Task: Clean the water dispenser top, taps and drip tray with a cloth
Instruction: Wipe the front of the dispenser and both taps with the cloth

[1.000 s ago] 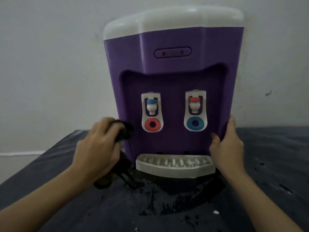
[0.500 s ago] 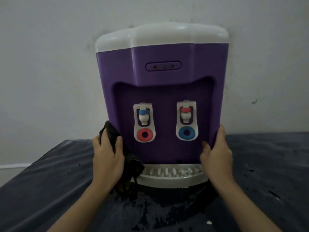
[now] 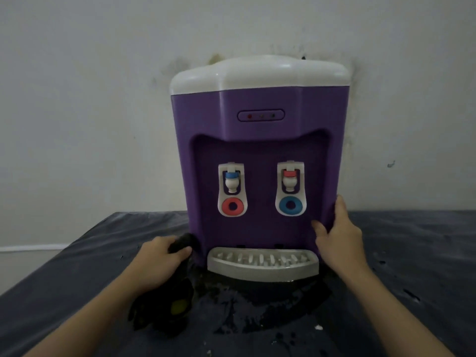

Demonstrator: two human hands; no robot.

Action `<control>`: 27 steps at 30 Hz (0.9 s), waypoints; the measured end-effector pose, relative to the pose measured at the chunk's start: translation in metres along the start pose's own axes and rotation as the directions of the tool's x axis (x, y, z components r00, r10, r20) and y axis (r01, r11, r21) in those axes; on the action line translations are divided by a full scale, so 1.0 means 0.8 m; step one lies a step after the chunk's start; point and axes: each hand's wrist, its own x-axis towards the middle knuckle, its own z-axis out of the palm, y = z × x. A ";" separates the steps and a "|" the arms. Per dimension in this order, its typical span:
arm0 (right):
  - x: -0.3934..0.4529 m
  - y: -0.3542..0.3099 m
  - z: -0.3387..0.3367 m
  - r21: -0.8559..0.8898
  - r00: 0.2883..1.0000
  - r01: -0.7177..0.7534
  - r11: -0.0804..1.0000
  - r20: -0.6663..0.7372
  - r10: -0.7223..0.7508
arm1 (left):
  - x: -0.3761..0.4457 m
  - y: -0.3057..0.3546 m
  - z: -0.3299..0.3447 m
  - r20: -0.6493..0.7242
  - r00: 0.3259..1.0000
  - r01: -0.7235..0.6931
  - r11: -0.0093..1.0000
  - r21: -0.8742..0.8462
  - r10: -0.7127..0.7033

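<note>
A pale, stained wall [image 3: 90,112] fills twelve o'clock. A dark, wet-speckled table covering [image 3: 412,253] spreads across six o'clock. Light is dim.

L hand [image 3: 157,258]: fingers curled, gripping | R hand [image 3: 340,235]: fingers straight, thumb spread, pressing
</note>
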 end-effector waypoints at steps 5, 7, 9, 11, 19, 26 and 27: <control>-0.022 -0.011 -0.036 -0.039 0.991 0.056 0.998 -0.117 -0.061 | -0.047 0.020 -0.037 0.123 0.992 0.063 0.801 -0.595 0.013; -0.040 -0.023 -0.043 -0.015 0.985 0.135 0.991 -0.104 -0.135 | -0.068 0.034 -0.033 0.155 0.986 0.064 0.701 -0.710 0.066; -0.064 -0.037 -0.040 0.069 0.990 0.139 0.988 0.010 -0.140 | -0.088 0.052 -0.020 0.164 0.981 0.070 0.596 -0.800 0.104; -0.089 -0.052 -0.030 0.219 0.978 0.068 0.973 0.177 -0.108 | -0.104 0.074 -0.001 0.140 0.983 0.056 0.523 -0.850 0.122; -0.145 -0.086 -0.024 0.699 0.799 -0.452 0.555 0.594 -0.097 | -0.135 0.141 0.071 0.074 0.978 -0.052 0.571 -0.819 0.195; -0.117 -0.046 -0.069 0.601 0.894 -0.306 0.738 0.448 0.006 | -0.121 0.111 0.051 0.109 0.940 -0.246 0.862 -0.443 0.324; -0.109 -0.040 -0.073 0.572 0.921 -0.255 0.780 0.389 0.015 | -0.115 0.102 0.046 0.043 0.947 -0.285 0.891 -0.354 0.319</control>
